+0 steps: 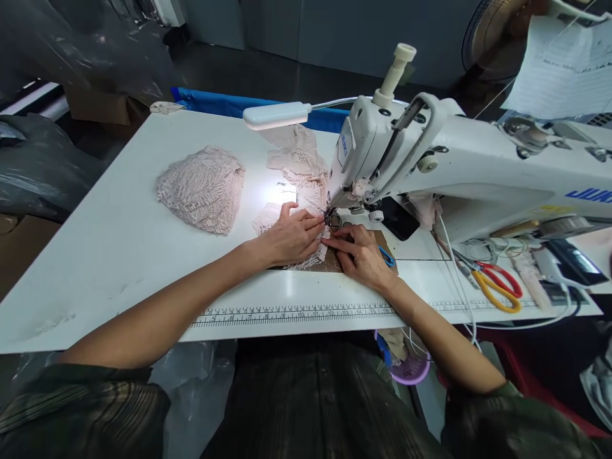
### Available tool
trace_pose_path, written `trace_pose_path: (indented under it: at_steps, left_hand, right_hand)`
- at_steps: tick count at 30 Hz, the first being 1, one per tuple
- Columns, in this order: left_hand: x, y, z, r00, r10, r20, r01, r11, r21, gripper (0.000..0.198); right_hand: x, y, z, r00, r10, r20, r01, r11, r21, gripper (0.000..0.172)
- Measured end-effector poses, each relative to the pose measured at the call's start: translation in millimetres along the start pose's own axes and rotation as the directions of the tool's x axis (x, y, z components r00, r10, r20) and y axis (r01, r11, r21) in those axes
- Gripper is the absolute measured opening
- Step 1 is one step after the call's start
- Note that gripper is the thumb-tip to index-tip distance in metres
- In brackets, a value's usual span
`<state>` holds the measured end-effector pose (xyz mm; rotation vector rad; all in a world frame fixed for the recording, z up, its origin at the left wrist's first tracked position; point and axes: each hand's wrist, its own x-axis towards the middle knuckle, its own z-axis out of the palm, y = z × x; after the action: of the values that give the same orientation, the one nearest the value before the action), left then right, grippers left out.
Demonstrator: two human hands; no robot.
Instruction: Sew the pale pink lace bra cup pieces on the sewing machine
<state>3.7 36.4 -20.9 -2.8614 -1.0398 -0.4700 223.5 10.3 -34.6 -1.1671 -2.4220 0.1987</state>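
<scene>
Pale pink lace fabric [306, 175] lies bunched under the needle area of a white sewing machine [351, 150]. My left hand [291, 237] rests palm down on the lace, fingers stretched toward the presser foot [329, 217], thumb apart. On the other side, my right hand [361, 254] has its index finger reaching to the lace edge just in front of the foot; the fingers are bent and appear to pinch that edge. The needle tip is hidden. A brown board [335, 261] lies beneath the hands, and a small blue-handled tool [386, 256] sits beside my right hand.
A lace heap [203, 188] lies left on the white table [119, 255]. A lamp [277, 116] shines over the fabric. Right are a dark phone [400, 218], red and yellow-handled scissors [497, 287] and cables. A printed ruler [296, 313] runs along the front edge, above a purple basket [412, 370].
</scene>
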Motion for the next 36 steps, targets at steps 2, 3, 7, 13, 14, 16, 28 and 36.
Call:
trace_pose_path:
  at_steps: [2,3,7,13,14,16,28,36]
  left_hand:
    - [0.1,-1.4,1.1,1.000,0.002,-0.003,-0.002,1.000,-0.008,0.036]
    - [0.3,-1.9,1.7,1.000,0.003,-0.006,-0.003,1.000,-0.012,0.036]
    - [1.6,-2.5,3.0,1.000,0.001,-0.018,-0.001,1.000,-0.009,0.035]
    - [5.4,-0.2,2.5,0.999,-0.031,-0.006,0.031,0.999,-0.008,0.033]
    - [6.2,-0.1,2.9,0.999,-0.040,-0.011,0.040,0.999,-0.007,0.033]
    - [7.9,-0.4,4.0,0.998,-0.065,-0.021,0.065,0.998,-0.001,0.033]
    - [10.7,1.5,12.2,0.979,-0.180,-0.093,0.182,0.983,0.015,0.033]
    - [11.1,-4.4,-7.1,0.982,-0.137,-0.130,0.142,0.989,0.031,0.027]
  right_hand:
    - [0.3,0.9,-0.7,1.000,-0.004,0.015,0.004,1.000,0.000,0.038]
    - [0.4,1.4,-1.0,1.000,-0.005,0.020,0.005,1.000,-0.004,0.038]
    - [1.0,2.9,-1.4,0.999,-0.007,0.035,0.008,0.999,-0.036,0.040]
    - [2.5,2.0,-0.9,0.999,0.009,0.053,-0.005,0.998,-0.069,0.041]
    - [3.2,1.5,-0.9,0.998,0.020,0.057,-0.015,0.997,-0.079,0.040]
    - [5.1,0.9,-1.1,0.997,0.047,0.067,-0.040,0.994,-0.099,0.040]
    - [16.4,3.3,1.9,0.992,0.093,0.090,-0.077,0.982,-0.174,0.041]
    - [21.6,29.7,-30.5,0.991,0.032,0.128,-0.037,0.999,0.038,0.035]
